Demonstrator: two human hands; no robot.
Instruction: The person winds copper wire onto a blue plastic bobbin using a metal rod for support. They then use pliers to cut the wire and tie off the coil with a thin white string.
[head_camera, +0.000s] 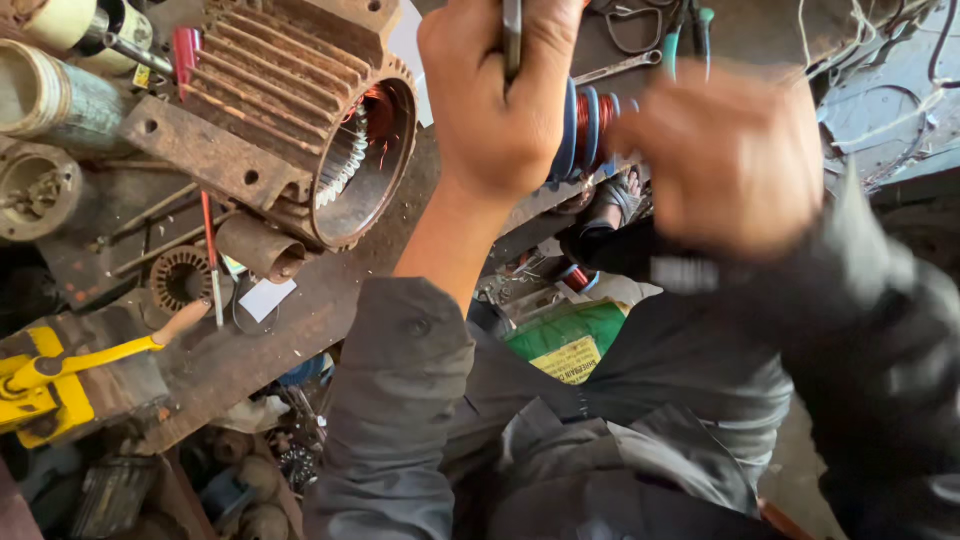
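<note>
— What is seen on the surface (300, 330)?
— A rusty motor housing (300, 110) with copper windings inside is laid on its side on the dark, worn surface. A short rusty pipe (262, 248) is set just beside it, and a white card (266, 297) near that.
— And further along?
— A yellow tool (50, 380) is placed at the near left edge; spanners (620, 66) are laid at the far side.
</note>
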